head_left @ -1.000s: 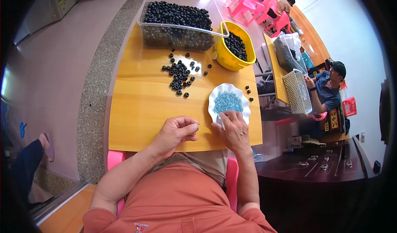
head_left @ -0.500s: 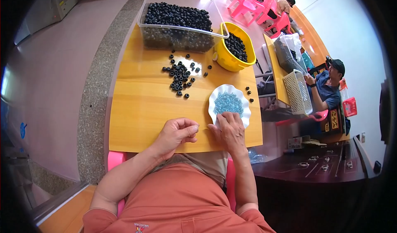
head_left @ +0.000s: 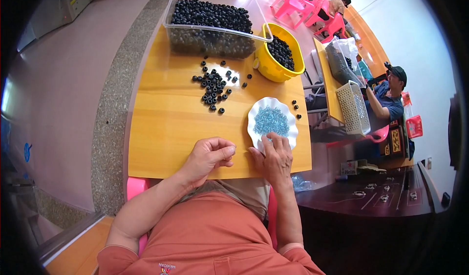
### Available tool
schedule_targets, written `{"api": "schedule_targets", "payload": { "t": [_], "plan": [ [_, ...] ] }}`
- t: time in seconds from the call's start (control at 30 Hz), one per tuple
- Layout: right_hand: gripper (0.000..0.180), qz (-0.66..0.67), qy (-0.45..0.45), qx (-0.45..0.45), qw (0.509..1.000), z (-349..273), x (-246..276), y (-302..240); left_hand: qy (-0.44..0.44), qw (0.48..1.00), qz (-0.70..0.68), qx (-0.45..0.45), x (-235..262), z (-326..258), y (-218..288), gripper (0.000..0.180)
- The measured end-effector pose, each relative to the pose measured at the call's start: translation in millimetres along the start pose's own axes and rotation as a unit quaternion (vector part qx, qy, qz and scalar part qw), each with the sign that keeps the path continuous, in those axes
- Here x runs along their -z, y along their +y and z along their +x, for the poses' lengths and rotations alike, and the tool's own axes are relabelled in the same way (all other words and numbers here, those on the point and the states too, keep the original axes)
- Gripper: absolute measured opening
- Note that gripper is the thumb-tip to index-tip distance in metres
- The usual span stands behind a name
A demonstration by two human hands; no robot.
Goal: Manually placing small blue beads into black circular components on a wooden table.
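**Right hand works at the plate of blue pieces; left hand waits near the front edge**

The step in hand seems to be the picking of small blue pieces (head_left: 271,120), which lie loose in the white scalloped plate (head_left: 252,123) on the right side of the worktop (head_left: 161,128). The right hand (head_left: 275,160) is at the near rim of this plate with its fingers bent, and its grip is loosely spread: the thumb stands apart from the index finger. Whether the fingertips touch a piece, I cannot tell.

The left hand (head_left: 209,158) is above the near part of the worktop, with the fingers curled. Its grip is pressed together, thumb against index finger; if some tiny thing is pinched there, I cannot see it.

In my judgement, the next move calls for a light and exact pinch by the right hand, because the pieces are very small.

At the far side stands a clear bin (head_left: 264,39), with a large heap of black beads (head_left: 210,16) inside. Just beside it, the yellow bucket (head_left: 271,70) also contains black beads, fewer in number. A loose group of beads (head_left: 213,87) lies in front of the bin, and three single beads (head_left: 296,107) are to the right of the plate.
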State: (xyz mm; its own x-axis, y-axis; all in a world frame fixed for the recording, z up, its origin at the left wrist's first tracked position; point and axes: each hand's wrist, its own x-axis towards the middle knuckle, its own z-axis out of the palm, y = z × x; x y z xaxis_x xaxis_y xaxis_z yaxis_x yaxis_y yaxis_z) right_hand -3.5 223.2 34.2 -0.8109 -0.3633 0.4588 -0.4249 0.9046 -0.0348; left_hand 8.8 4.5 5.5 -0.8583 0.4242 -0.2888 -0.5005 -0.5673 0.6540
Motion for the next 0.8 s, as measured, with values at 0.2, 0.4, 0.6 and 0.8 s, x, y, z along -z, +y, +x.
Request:
{"api": "schedule_targets", "payload": {
  "t": [0.2, 0.4, 0.6, 0.8],
  "plan": [
    [0.026, 0.022, -0.038, -0.007, 0.999, -12.8, -4.1, 6.0, 0.006, 1.000, 0.001, 0.001, -2.4, -0.4, -0.3, 0.012],
    [0.026, 0.012, -0.043, -0.012, 0.999, -6.5, -0.6, 3.0, 0.007, 1.000, 0.004, 0.003, -1.9, -0.6, -1.5, 0.012],
    [0.024, 0.025, -0.051, -0.004, 0.998, -5.3, -0.4, 3.3, 0.010, 1.000, 0.008, 0.005, -2.6, -1.3, -0.1, 0.012],
    [0.019, 0.038, -0.019, 0.009, 0.999, -12.6, -6.6, 6.3, 0.007, 1.000, 0.006, 0.005, -3.1, -1.2, 0.2, 0.012]
  ]
}}
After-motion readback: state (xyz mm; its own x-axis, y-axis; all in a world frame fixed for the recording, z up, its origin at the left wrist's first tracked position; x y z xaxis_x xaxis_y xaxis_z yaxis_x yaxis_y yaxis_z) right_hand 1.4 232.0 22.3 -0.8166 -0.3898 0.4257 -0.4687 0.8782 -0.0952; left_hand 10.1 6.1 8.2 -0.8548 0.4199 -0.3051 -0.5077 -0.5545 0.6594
